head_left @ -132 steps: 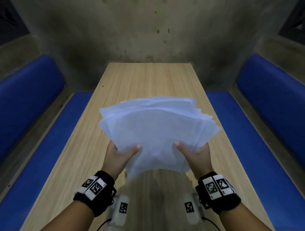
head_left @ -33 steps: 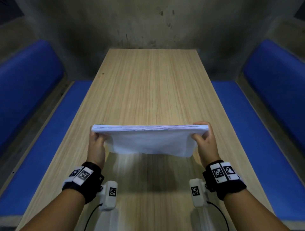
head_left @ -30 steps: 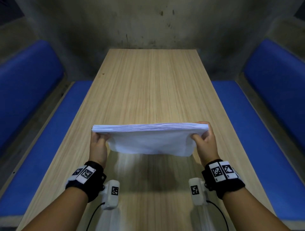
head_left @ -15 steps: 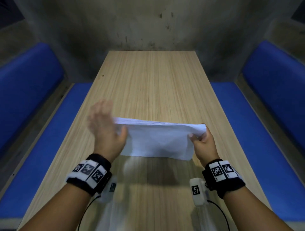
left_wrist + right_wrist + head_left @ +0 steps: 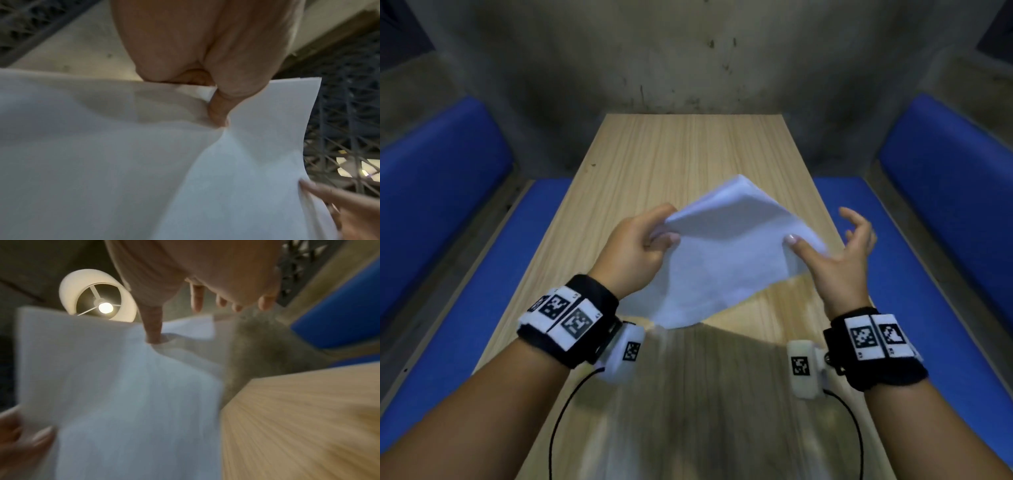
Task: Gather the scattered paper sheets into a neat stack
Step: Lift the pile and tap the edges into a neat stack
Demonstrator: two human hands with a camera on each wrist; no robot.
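- Head: stack of white paper sheets (image 5: pixel 726 246) was held tilted above the light wooden bench (image 5: pixel 688 150), probably for squaring.
- Left wrist: left hand (image 5: pixel 205 48) grip was clamped on stack edge.
- Right wrist: right hand (image 5: pixel 195 269) thumb pressed the paper, fingers spread apart, steadying only.

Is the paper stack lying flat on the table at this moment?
No, the paper stack is held tilted in the air above the table, gripped by the left hand, with the right hand's thumb against it.

The paper stack (image 5: pixel 726 250) turned from level to corner-up toward 12 o'clock; the left hand (image 5: pixel 635 253) regripped it, the right hand (image 5: pixel 835 253) spread its fingers.
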